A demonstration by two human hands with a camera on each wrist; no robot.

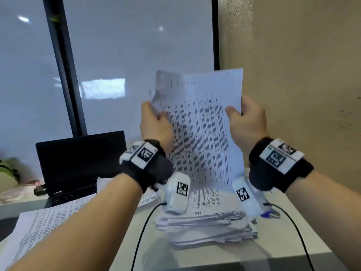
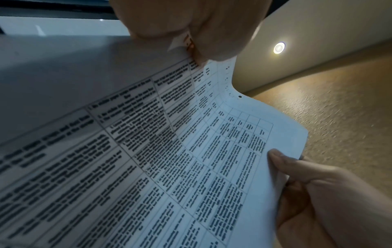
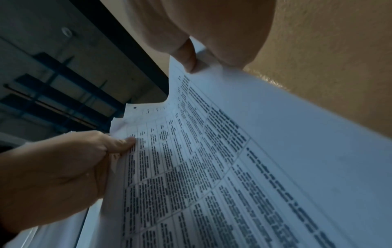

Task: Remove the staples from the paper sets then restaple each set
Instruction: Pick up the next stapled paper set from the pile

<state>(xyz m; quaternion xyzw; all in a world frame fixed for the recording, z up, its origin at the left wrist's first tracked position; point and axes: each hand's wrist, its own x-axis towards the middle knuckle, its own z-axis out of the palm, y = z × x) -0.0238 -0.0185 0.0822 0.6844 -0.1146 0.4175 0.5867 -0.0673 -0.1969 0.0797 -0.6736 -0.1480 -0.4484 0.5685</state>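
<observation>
I hold a printed paper set (image 1: pixel 201 122) upright in the air above the desk, its sheets covered with a table of text. My left hand (image 1: pixel 156 122) pinches its left edge, thumb on the front, where a sheet corner curls. My right hand (image 1: pixel 246 118) pinches the right edge, thumb on the front. In the left wrist view the paper set (image 2: pixel 191 151) bends between my left fingers (image 2: pixel 203 33) and the right hand (image 2: pixel 307 193). In the right wrist view the paper set (image 3: pixel 233 167) runs from my right fingers (image 3: pixel 186 55) to the left hand (image 3: pixel 74 167). No staple is visible.
A thick stack of paper sets (image 1: pixel 205 223) lies on the white desk (image 1: pixel 148 249) below my hands. A blue and metal tool (image 1: pixel 270 214) lies right of the stack. More sheets (image 1: pixel 43 229) lie at front left. An open black laptop (image 1: pixel 78 165) stands at the back left.
</observation>
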